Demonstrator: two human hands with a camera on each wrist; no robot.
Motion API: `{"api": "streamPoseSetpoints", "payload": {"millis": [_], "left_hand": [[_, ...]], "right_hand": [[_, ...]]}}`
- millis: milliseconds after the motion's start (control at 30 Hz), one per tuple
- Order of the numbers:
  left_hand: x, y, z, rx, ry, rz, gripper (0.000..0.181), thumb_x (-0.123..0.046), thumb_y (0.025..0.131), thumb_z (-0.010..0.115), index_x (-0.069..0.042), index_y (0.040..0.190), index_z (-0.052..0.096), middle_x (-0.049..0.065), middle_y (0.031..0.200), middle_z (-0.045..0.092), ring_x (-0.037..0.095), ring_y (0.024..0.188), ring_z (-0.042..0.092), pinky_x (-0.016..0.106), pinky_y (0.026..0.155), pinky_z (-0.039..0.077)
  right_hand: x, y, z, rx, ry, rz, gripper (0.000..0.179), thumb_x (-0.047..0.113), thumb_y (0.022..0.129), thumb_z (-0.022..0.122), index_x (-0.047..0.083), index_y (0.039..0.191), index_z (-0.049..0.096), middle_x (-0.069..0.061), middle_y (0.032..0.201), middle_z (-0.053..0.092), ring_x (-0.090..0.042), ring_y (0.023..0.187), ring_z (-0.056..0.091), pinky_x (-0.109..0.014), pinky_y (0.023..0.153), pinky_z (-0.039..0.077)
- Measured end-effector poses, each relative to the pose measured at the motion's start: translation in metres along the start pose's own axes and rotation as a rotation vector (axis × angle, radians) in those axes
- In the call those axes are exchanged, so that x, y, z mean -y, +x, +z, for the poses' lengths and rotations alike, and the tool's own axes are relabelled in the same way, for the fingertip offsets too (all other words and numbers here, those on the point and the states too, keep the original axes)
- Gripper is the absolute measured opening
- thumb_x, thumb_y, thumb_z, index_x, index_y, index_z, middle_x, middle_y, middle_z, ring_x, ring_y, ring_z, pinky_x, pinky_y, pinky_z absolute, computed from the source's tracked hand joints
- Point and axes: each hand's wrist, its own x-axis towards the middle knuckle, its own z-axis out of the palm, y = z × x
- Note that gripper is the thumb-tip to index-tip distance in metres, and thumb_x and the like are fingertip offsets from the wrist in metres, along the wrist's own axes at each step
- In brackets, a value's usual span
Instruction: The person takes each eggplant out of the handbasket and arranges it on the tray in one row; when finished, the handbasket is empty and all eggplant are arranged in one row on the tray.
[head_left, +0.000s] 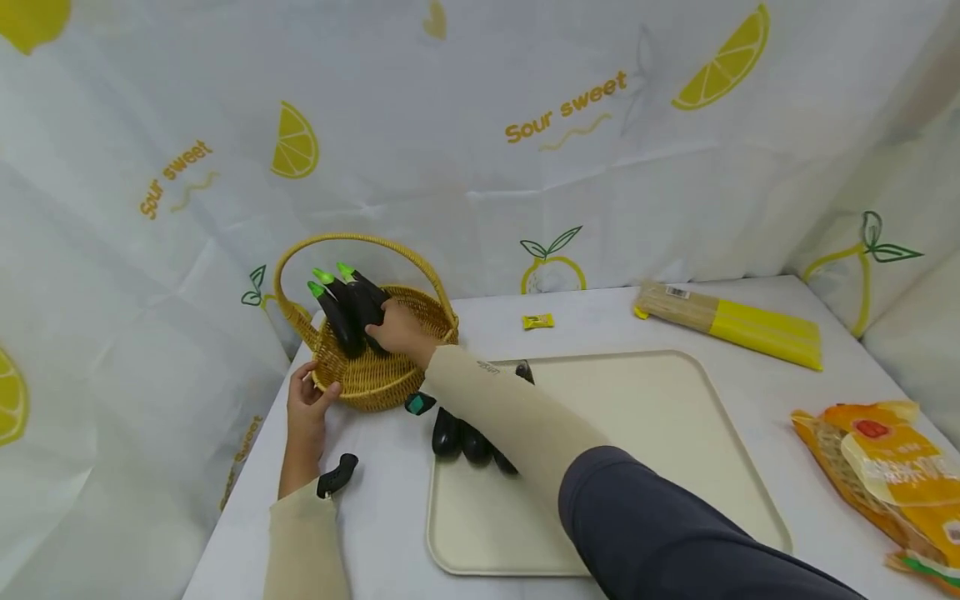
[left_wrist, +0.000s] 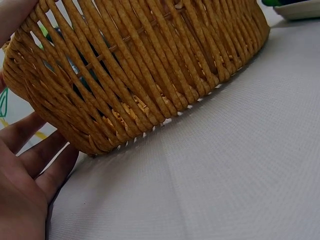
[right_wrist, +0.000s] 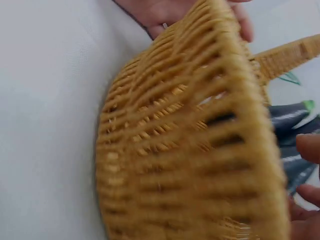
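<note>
A wicker basket (head_left: 378, 392) with a tall arched handle stands at the left of the table. Three dark eggplants (head_left: 339, 321) with bright green stem ends lean inside it. My left hand (head_left: 306, 408) grips the basket's near left rim, thumb over the edge; its fingers (left_wrist: 57, 160) press the woven wall from outside in the left wrist view. Reaching over the rim, my right hand (head_left: 405, 332) holds the rightmost eggplant (head_left: 367, 308) in the basket. In the right wrist view, the basket wall hides much of that eggplant. More eggplants (head_left: 447, 435) lie on a tray, partly beneath my right forearm.
The beige tray (head_left: 637, 383) fills the table's middle. Behind it lie a small yellow candy packet (head_left: 537, 321) and a long noodle pack (head_left: 727, 323). An orange food bag (head_left: 892, 479) lies at the right edge. A lemon-print cloth hangs behind the table.
</note>
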Motion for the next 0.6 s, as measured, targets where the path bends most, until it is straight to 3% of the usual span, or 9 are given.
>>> {"api": "streamPoseSetpoints", "payload": {"millis": [233, 367, 600], "left_hand": [[0.001, 0.0, -0.002, 0.0, -0.02, 0.025, 0.056, -0.005, 0.093, 0.064, -0.014, 0.14, 0.035, 0.012, 0.15, 0.038, 0.024, 0.13, 0.041, 0.023, 0.101, 0.037], [0.003, 0.001, -0.001, 0.009, -0.027, 0.032, 0.056, -0.001, 0.093, 0.063, -0.012, 0.14, 0.035, 0.014, 0.15, 0.038, 0.025, 0.129, 0.042, 0.02, 0.095, 0.04], [0.002, 0.001, -0.004, 0.015, -0.006, 0.053, 0.058, -0.004, 0.093, 0.064, -0.011, 0.142, 0.033, 0.014, 0.15, 0.038, 0.026, 0.131, 0.041, 0.02, 0.096, 0.039]], "right_hand": [[0.003, 0.023, 0.026, 0.004, -0.16, 0.051, 0.07, 0.034, 0.097, 0.06, 0.002, 0.149, 0.026, -0.016, 0.142, 0.042, -0.027, 0.124, 0.049, -0.036, 0.098, 0.042], [0.0, 0.024, 0.025, 0.019, -0.152, 0.059, 0.067, 0.027, 0.098, 0.059, 0.002, 0.15, 0.024, -0.015, 0.138, 0.049, -0.026, 0.121, 0.053, -0.035, 0.094, 0.045], [0.005, 0.014, 0.015, 0.0, -0.078, 0.016, 0.071, 0.026, 0.094, 0.066, 0.005, 0.15, 0.027, -0.015, 0.133, 0.055, -0.026, 0.118, 0.056, -0.035, 0.092, 0.046]]}}
